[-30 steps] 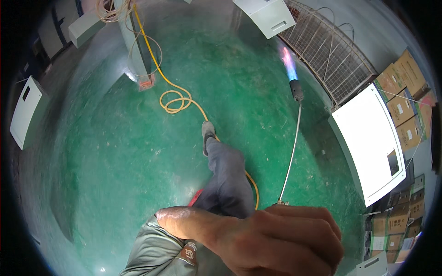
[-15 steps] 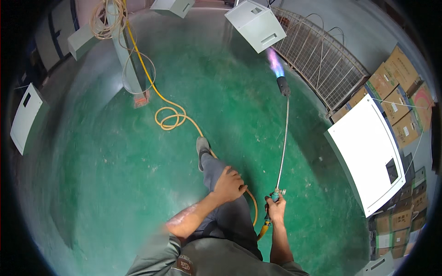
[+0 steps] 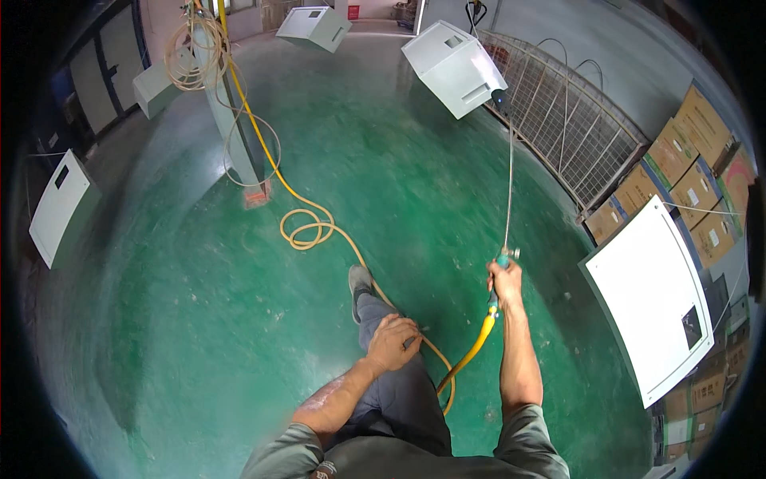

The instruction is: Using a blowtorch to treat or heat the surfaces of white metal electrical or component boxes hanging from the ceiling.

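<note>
One hand, your right hand (image 3: 506,281), grips the torch (image 3: 510,184) by its handle (image 3: 503,261), a sensible hold on something stiff, probably nose-heavy, pointing toward the white box (image 3: 451,68), while your left hand's (image 3: 390,345) grip I can't tell

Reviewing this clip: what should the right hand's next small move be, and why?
Probably the right hand should ease the blowtorch slowly along the white box. It grips the torch's handle, and the black burner appears at the box's lower right corner, with a faint violet glow on the side above it. Whether they touch is unclear.
</note>
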Demonstrator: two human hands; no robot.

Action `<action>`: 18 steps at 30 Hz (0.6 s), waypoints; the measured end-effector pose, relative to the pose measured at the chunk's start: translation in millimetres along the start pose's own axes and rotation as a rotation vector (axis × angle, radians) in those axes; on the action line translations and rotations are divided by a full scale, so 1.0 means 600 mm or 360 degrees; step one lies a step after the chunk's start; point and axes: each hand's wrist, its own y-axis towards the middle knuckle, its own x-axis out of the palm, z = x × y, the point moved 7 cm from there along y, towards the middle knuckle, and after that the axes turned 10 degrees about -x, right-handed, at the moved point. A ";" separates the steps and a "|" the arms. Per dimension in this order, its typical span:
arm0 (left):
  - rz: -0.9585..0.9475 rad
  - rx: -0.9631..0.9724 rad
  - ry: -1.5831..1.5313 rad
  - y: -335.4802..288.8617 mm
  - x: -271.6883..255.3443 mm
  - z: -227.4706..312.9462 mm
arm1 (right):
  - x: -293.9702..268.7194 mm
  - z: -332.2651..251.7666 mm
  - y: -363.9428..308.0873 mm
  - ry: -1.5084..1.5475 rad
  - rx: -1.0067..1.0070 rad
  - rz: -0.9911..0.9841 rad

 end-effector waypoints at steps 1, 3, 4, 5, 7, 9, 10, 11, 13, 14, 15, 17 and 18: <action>0.0000 0.0001 -0.0006 0.002 -0.002 -0.004 | 0.011 -0.012 0.026 -0.0010 -0.0023 -0.0006; 0.0005 0.0009 -0.0016 0.006 -0.005 -0.009 | 0.030 -0.024 0.073 -0.0011 -0.0060 -0.0013; 0.0012 0.0015 -0.0021 0.009 -0.007 -0.011 | 0.037 -0.028 0.088 -0.0011 -0.0079 -0.0014; 0.0024 0.0009 -0.0022 0.007 -0.008 -0.015 | 0.049 -0.023 0.093 0.0009 -0.0066 -0.0027; 0.0037 0.0043 -0.0032 0.010 -0.008 -0.019 | 0.069 -0.013 0.103 0.0048 -0.0043 -0.0042; 0.0055 0.0045 -0.0040 0.010 -0.013 -0.024 | 0.092 0.009 0.093 0.0051 0.0040 -0.0085; 0.0065 0.0045 -0.0044 0.010 -0.015 -0.026 | 0.101 0.020 0.084 0.0063 0.0072 -0.0106; 0.0070 0.0048 -0.0047 0.011 -0.016 -0.025 | 0.105 0.035 0.076 0.0077 0.0105 -0.0121; 0.0065 0.0057 -0.0046 0.015 -0.016 -0.024 | 0.110 0.059 0.067 0.0120 0.0164 -0.0178; 0.0066 0.0060 -0.0051 0.015 -0.015 -0.024 | 0.114 0.064 0.059 0.0134 0.0197 -0.0208; 0.0060 0.0053 -0.0052 0.014 -0.015 -0.026 | 0.117 0.068 0.054 0.0148 0.0231 -0.0238; 0.0048 0.0047 -0.0059 0.015 -0.015 -0.028 | 0.118 0.068 0.052 0.0146 0.0229 -0.0248; 0.0045 0.0051 -0.0062 0.017 -0.016 -0.029 | 0.115 0.065 0.055 0.0133 0.0216 -0.0241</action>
